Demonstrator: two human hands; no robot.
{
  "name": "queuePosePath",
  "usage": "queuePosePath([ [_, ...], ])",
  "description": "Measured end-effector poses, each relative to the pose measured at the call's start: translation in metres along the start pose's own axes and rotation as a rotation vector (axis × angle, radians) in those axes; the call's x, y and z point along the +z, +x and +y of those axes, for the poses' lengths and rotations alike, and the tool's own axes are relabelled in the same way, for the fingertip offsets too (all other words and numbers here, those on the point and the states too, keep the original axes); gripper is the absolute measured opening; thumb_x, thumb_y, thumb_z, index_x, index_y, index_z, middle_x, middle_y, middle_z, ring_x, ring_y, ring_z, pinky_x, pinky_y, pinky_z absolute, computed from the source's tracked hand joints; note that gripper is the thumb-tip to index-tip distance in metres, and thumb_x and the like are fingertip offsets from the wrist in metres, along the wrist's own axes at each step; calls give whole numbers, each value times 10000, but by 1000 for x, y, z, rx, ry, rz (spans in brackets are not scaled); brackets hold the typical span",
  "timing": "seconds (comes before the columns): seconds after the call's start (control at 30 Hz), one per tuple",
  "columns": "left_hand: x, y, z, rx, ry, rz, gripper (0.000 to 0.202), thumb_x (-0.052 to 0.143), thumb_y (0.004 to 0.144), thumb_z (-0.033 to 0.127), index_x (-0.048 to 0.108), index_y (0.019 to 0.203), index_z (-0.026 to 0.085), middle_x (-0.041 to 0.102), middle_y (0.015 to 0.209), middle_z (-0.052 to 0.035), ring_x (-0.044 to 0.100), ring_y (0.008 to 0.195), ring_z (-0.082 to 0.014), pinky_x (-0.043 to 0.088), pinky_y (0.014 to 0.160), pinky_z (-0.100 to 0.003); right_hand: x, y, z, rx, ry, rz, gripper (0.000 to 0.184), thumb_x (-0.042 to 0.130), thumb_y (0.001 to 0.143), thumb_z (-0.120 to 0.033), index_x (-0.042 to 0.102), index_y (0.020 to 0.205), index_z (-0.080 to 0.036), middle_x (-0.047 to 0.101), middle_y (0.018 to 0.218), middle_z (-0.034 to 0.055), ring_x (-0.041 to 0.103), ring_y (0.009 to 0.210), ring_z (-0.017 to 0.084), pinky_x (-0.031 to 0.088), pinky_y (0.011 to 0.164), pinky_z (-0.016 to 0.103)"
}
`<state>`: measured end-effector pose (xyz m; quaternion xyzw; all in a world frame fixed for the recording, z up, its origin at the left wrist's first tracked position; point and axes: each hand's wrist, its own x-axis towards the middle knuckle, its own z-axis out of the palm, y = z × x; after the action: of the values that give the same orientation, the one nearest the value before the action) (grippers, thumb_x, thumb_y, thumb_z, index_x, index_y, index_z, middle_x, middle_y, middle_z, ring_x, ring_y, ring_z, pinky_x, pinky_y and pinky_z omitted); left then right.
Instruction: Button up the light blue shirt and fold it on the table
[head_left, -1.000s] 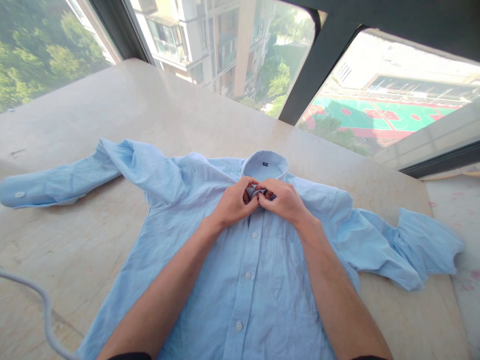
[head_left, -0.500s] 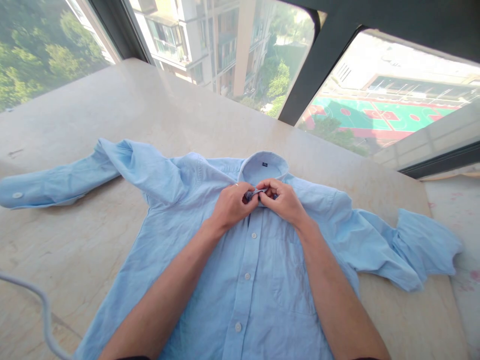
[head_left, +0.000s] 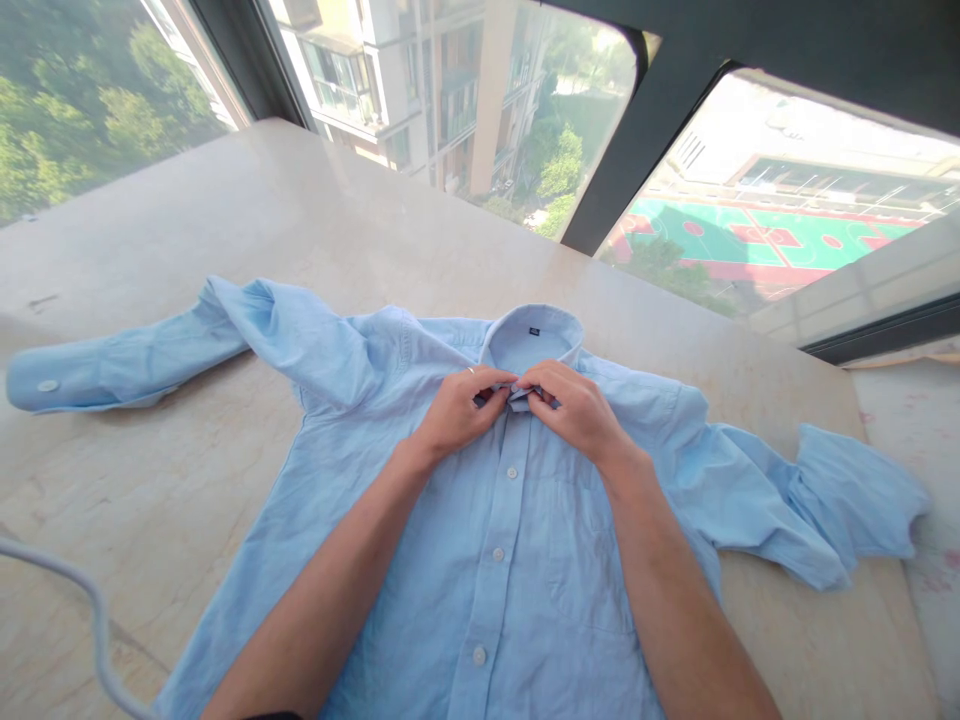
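A light blue shirt (head_left: 536,585) lies front up on the stone desk (head_left: 161,235), its collar (head_left: 529,345) toward the far edge below the windows (head_left: 465,90), one sleeve (head_left: 784,490) reaching the right edge. Spread so, the button-lined front seems easy to get at. The left hand (head_left: 461,415) and right hand (head_left: 574,408) nearly meet at the collar's front, each pinching cloth between thumb and fingers. Gripping from both sides probably steadies the small folds there; the fingers hide exactly what sits between them.
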<state>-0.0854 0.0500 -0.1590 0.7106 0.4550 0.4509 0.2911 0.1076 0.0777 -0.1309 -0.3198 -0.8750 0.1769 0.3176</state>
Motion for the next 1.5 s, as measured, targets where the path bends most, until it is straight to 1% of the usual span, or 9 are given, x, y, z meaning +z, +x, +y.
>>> queuePosePath([
  [0.13,1,-1,0,21,6,15,204,586,898,139,727,1035,191,752,836,-19,672,694,-117,504,664,-223,-5,0,1,14,-104,5,289,495,835,3,654,966,-199,667,902,49,635,822,177,489,716,276],
  [0.23,2,-1,1,6,35,43,175,609,894,159,726,1023,182,755,825,-21,675,687,-117,509,660,-222,-6,-2,0,-5,-82,10,248,500,867,-11,661,895,-198,661,893,49,637,814,170,496,722,274],
  [0.4,4,1,3,6,17,78,143,629,883,161,733,980,180,763,813,-14,688,694,-116,523,677,-217,-2,-2,-4,-61,-35,41,274,487,917,-36,678,833,-214,674,872,38,641,795,156,511,732,284],
  [0.6,6,1,2,20,-52,110,126,643,855,145,754,886,194,781,855,-14,716,747,-133,548,696,-218,9,-7,-2,-66,64,211,254,560,909,-69,714,798,-238,689,812,26,655,757,158,538,687,297],
  [0.7,5,1,1,20,-60,113,131,649,847,139,761,874,201,784,856,-7,721,747,-133,552,701,-216,13,-9,-1,-41,92,256,238,594,891,-74,726,803,-251,691,795,17,664,751,161,545,668,300],
  [0.93,4,1,1,43,-48,86,137,648,849,137,762,867,211,782,849,2,722,761,-128,540,712,-210,13,-8,-1,-11,95,231,232,607,880,-64,708,771,-242,674,746,2,646,707,151,524,655,285],
  [1.17,3,1,3,17,-33,78,137,635,859,166,763,862,216,777,837,-1,709,749,-130,533,716,-221,14,-8,-1,1,80,207,200,609,890,-103,710,787,-241,679,732,4,636,684,157,512,648,286],
  [1.33,2,2,3,-12,-13,76,133,637,853,178,764,865,216,778,815,2,697,693,-127,531,687,-233,19,-10,1,-25,19,212,161,593,923,-131,703,937,-249,713,869,39,657,811,186,529,732,332],
  [1.5,3,2,4,-30,20,110,104,661,855,205,764,854,215,781,811,4,686,669,-123,528,699,-245,20,-11,-1,-41,-120,261,166,598,925,-143,702,873,-261,682,842,37,630,803,191,512,754,353],
])
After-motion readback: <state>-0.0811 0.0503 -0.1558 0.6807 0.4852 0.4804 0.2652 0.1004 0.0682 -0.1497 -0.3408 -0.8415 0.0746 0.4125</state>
